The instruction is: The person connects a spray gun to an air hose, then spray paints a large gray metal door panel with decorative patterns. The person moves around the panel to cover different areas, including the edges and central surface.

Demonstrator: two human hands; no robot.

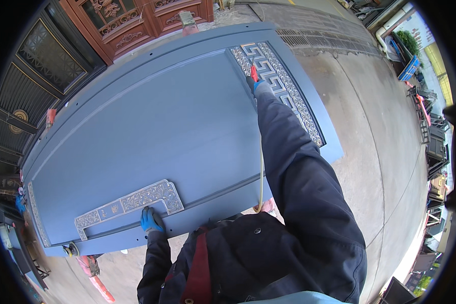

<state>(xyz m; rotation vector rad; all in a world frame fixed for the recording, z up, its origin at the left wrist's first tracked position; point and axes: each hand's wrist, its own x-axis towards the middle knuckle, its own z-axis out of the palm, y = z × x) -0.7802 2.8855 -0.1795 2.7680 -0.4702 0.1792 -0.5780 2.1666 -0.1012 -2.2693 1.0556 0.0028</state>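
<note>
A large blue-grey door panel (pixel 152 131) lies flat in front of me. My right hand (pixel 254 83), in a blue and dark glove, reaches to its far right end, closed around a red air blow gun (pixel 254 73). The thin tip points at a carved strip (pixel 283 91) with a silvery key pattern. A yellowish hose (pixel 261 187) comes out from under my right sleeve and hangs over the near edge. My left hand (pixel 152 220), also gloved, lies open on the near edge, beside an L-shaped carved ornament (pixel 137 200).
Pink-wrapped supports (pixel 88 264) hold the panel up. A round tool (pixel 71 249) sits at its near left corner. Reddish-brown doors (pixel 137 25) and a dark door (pixel 40 66) stand beyond it. Concrete floor (pixel 359 126) and a grate (pixel 324 41) lie to the right.
</note>
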